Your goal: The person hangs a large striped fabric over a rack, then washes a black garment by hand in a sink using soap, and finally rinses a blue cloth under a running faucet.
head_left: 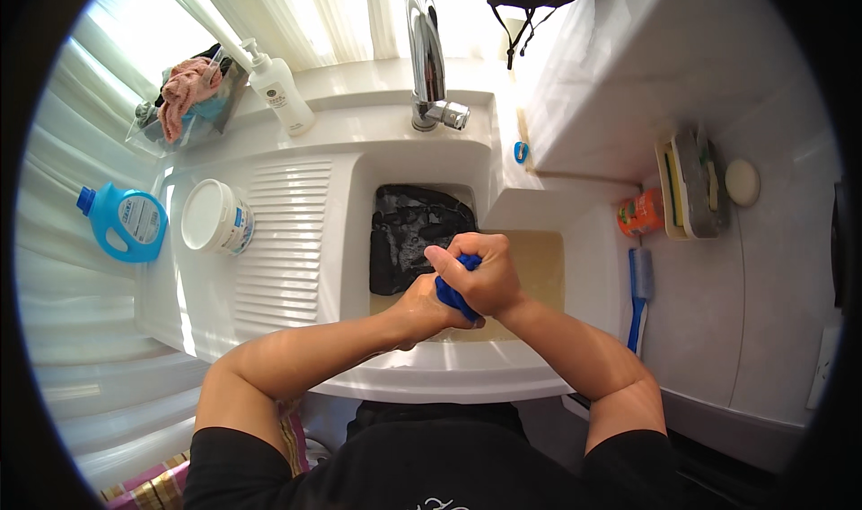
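A bunched blue cloth (456,300) is squeezed between my two hands above the sink basin (575,281). My left hand (420,311) grips its lower part, palm side turned up. From above and the right, my right hand (483,272) wraps round the upper part, thumb pointing left. Both hands are closed on the cloth, so most of it is hidden. Beneath and beyond them a soaked black cloth item (417,227) lies in the basin, partly in cloudy yellowish water (537,268). Wet sheen shows on my left hand and wrist.
A chrome faucet (429,79) rises behind the basin. Left of the ribbed washboard (285,241) stand a white tub (215,218), a blue detergent jug (126,223) and a white pump bottle (277,92). On the right are a blue brush (639,294), an orange can (639,212) and a sponge holder (690,187).
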`<state>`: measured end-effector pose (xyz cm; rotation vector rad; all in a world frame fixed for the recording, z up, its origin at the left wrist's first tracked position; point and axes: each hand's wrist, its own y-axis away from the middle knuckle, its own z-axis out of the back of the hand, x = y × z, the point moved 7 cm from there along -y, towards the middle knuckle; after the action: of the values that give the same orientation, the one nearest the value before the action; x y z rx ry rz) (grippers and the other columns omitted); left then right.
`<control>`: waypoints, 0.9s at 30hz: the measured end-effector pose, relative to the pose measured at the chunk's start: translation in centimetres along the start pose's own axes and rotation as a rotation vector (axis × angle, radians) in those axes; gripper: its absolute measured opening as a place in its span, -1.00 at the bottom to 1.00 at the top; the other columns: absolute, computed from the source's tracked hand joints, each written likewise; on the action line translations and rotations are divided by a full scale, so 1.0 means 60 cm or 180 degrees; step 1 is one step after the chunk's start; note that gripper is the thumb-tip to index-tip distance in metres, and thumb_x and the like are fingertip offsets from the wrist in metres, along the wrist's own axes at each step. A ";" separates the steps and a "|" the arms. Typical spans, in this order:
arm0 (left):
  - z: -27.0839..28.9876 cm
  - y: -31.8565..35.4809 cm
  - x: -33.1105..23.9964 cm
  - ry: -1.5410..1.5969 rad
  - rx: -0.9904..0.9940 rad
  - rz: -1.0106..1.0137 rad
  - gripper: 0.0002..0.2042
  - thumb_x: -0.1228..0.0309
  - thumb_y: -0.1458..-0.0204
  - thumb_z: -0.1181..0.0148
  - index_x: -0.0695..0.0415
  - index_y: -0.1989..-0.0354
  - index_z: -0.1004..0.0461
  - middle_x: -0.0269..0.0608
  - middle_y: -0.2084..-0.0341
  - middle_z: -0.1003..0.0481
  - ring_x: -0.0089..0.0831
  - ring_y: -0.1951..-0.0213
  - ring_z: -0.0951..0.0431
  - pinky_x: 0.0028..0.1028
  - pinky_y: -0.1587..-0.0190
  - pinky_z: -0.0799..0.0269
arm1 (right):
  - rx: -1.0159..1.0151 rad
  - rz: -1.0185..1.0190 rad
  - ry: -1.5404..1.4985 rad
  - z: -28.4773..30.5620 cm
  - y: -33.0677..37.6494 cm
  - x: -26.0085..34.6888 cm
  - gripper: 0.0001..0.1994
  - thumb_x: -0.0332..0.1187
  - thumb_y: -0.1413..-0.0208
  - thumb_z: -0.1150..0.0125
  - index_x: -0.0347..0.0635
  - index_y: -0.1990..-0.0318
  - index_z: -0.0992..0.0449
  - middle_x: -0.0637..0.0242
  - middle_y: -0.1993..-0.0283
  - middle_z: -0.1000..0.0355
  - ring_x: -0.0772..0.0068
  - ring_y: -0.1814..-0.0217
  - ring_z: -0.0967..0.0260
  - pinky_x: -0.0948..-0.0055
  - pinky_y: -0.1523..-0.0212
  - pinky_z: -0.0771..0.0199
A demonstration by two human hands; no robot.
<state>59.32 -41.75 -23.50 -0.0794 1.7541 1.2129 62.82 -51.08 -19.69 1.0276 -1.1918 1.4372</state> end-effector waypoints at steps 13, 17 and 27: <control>0.066 -0.158 0.048 -0.2071 -0.1274 -0.1469 -0.68 0.13 0.20 -0.28 0.17 0.45 -0.51 0.01 0.46 -0.56 -0.01 0.33 -0.55 -0.21 0.27 -0.45 | -0.0791 0.0104 0.1328 -0.021 -0.053 -0.128 -0.79 -0.32 0.15 -0.17 -0.26 0.66 -0.46 0.02 0.62 -0.39 -0.05 0.57 -0.37 0.18 0.52 -0.37; 0.075 -0.168 0.044 -0.2173 -0.1429 -0.1431 -0.67 0.19 0.25 -0.33 0.17 0.39 -0.50 -0.03 0.46 -0.57 -0.05 0.34 -0.57 -0.22 0.28 -0.44 | -0.0715 0.0025 0.1261 -0.026 -0.051 -0.122 -0.80 -0.31 0.15 -0.20 -0.26 0.64 -0.49 0.04 0.64 -0.38 -0.02 0.57 -0.35 0.22 0.48 -0.41; 0.124 0.054 -0.043 0.1876 0.0171 -0.1272 -0.34 -0.17 -0.07 -0.02 0.10 -0.19 -0.25 -0.11 0.11 -0.49 -0.27 0.24 -0.57 -0.43 0.35 -0.52 | 0.0387 -0.0947 -0.2395 0.037 -0.001 -0.051 -0.68 -0.43 -0.09 -0.22 -0.22 -0.02 -0.40 0.30 0.14 -0.46 0.43 0.15 -0.45 0.45 0.09 -0.47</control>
<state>63.88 -35.66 -19.69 -0.7858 2.1324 0.8931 63.47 -53.74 -22.31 1.8412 -1.3896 0.9070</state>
